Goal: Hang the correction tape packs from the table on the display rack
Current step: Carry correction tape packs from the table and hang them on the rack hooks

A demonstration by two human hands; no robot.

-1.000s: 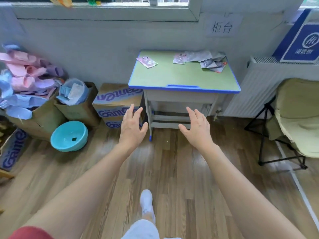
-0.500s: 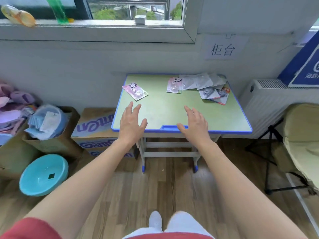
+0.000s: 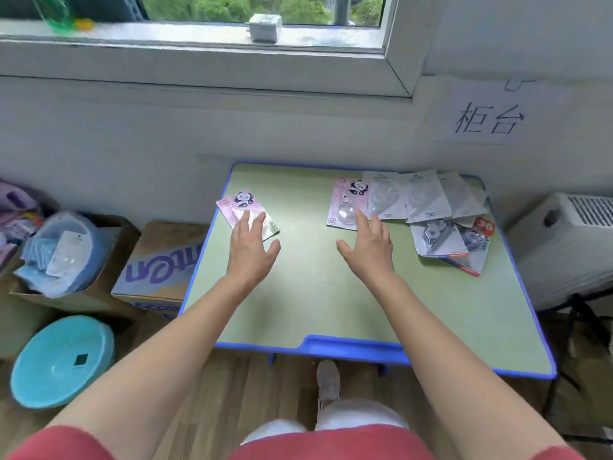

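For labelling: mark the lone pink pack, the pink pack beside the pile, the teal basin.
lone pink pack (image 3: pixel 243 201), head view, panda print
pink pack beside the pile (image 3: pixel 343 214), head view, clear blister
teal basin (image 3: pixel 49 370), head view, bottom

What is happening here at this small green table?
A person stands at the green table, both hands open. The left hand is over a lone pink panda pack; the right hand is over a second pink pack beside a pile of grey packs. Nothing is gripped yet; no rack shows.
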